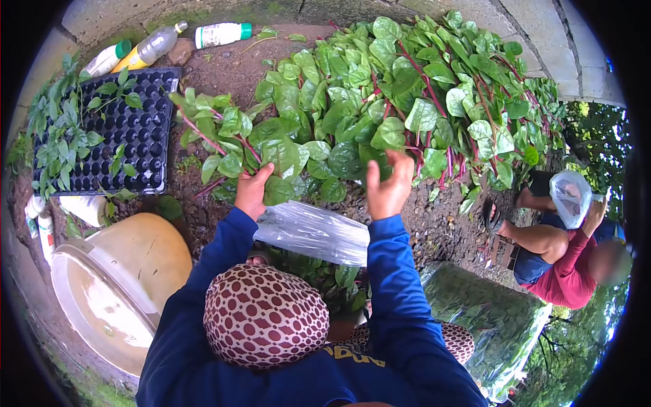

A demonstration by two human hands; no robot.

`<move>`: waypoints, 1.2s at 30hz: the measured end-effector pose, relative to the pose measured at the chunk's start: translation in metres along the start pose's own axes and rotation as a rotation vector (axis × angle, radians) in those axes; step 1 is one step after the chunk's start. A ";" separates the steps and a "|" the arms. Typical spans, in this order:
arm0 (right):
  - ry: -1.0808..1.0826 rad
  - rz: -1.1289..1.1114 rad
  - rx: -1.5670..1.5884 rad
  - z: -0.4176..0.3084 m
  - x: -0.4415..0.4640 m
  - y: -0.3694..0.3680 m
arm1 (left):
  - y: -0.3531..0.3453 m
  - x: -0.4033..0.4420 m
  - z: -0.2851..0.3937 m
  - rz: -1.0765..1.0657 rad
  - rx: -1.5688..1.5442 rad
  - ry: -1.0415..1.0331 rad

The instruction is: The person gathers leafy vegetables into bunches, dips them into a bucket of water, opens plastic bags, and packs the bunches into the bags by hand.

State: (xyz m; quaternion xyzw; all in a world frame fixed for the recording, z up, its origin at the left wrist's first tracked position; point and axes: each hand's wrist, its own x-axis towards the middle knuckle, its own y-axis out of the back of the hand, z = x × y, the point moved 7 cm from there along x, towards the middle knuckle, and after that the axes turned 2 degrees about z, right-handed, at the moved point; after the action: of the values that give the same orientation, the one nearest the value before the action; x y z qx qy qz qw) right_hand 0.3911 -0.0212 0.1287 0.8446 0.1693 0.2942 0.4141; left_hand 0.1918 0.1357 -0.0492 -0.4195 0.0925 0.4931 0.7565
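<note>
Leafy bunch (232, 163): left of center, upper half of frame. Broad, rounded green leaves, glossy, some catching pale light; thick stems purplish-red, one long one angling to the upper left. Leaf sizes mixed, small ones near the tips. Left hand (251, 191) clamped on the stems, thumb up along them, leaves fanning out above and to both sides. Right hand (390, 184) well apart from it, center of frame, thumb and fingers spread, at the lower edge of the big pile; can't tell if fingertips touch a leaf.

Pile (422, 114): same kind of greens, top center to upper right, heaped on dirt, red stems poking out in several directions. Clear plastic bag (313, 233) lies flat and creased just below both hands. Patterned cloth (266, 315), maroon on cream, over knee at bottom center. Blue sleeves (395, 264) on both arms.

Upper left: black seedling tray (150, 139), leafy plants over its left part; bottles (222, 34) above. Lower left: beige bucket (152, 251), tipped. Lower right: large clear sack (485, 315), greens inside. Right edge: another person (560, 278) in red top, crouched, holding a clear bag (571, 197). Block wall (475, 17) along top.
</note>
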 end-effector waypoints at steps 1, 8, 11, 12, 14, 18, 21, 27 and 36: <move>-0.121 -0.056 0.139 0.008 -0.011 -0.005 | 0.003 0.002 0.002 0.010 -0.001 -0.011; 0.192 -0.300 0.014 -0.025 -0.073 -0.074 | 0.010 0.005 0.015 0.068 -0.054 -0.043; 0.135 -0.219 -0.186 -0.012 -0.051 -0.089 | 0.009 0.003 0.023 0.066 -0.063 -0.035; 0.230 -0.136 -0.258 -0.011 -0.042 -0.088 | 0.007 0.003 0.026 0.071 -0.075 -0.053; 0.264 0.054 -0.268 0.011 -0.031 -0.089 | 0.006 0.003 0.029 0.074 -0.083 -0.070; -0.023 -0.190 -0.313 0.038 -0.028 -0.104 | 0.005 0.001 0.032 0.079 -0.042 -0.063; 0.083 -0.148 -0.113 0.010 -0.043 -0.112 | 0.004 0.002 0.037 0.066 -0.011 -0.083; -0.112 -0.145 0.031 -0.037 -0.023 -0.140 | 0.004 0.001 0.040 0.052 0.034 -0.020; 0.260 -0.006 -0.194 0.006 -0.015 -0.193 | 0.009 0.006 0.051 0.084 0.001 -0.056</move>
State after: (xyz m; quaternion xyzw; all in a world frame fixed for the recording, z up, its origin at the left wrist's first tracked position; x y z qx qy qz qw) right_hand 0.3752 0.0827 -0.0337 0.7549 0.1948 0.4149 0.4690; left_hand 0.1733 0.1778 -0.0250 -0.4010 0.0890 0.5362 0.7375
